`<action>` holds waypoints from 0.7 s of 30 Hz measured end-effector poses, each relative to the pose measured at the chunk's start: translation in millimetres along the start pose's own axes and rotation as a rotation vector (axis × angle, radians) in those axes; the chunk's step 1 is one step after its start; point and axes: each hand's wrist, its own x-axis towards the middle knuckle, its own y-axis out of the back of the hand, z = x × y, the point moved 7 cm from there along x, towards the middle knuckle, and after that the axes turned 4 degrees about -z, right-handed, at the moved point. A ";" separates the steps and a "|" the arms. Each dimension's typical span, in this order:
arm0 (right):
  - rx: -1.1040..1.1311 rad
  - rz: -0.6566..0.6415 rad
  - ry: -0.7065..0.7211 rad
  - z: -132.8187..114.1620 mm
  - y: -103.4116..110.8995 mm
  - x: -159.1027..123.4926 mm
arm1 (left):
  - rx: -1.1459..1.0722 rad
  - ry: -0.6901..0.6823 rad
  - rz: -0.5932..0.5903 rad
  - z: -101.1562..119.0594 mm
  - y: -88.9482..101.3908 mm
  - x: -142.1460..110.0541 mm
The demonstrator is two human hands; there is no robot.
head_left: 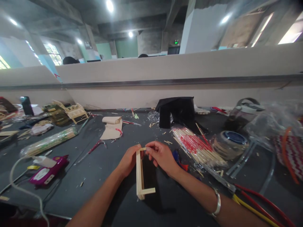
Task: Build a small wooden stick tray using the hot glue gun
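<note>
A narrow frame of pale wooden sticks (139, 176) stands on the dark table in front of me, with a short stick jutting right from its near end. My left hand (129, 160) is closed around the frame's far end from the left. In a pinch between thumb and fingers, my right hand (162, 157) holds a short wooden stick (143, 149), which lies across the top of that far end. Whether this stick is attached to the frame cannot be made out. A bundle of red-marked wooden sticks (196, 143) in clear plastic lies beyond my right forearm.
Long-bladed shears (221, 179) with red and yellow handles lie beside my right arm. A clear jar (229, 145) stands at right. On the left are a purple power strip (49, 171), sandpaper (111, 127), and a small wooden model (75, 111). A low partition (151, 74) borders the table's back.
</note>
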 end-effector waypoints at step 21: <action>0.029 0.067 0.008 -0.5 3.4 -2.1 | 0.067 0.006 0.033 -12.3 2.5 0.9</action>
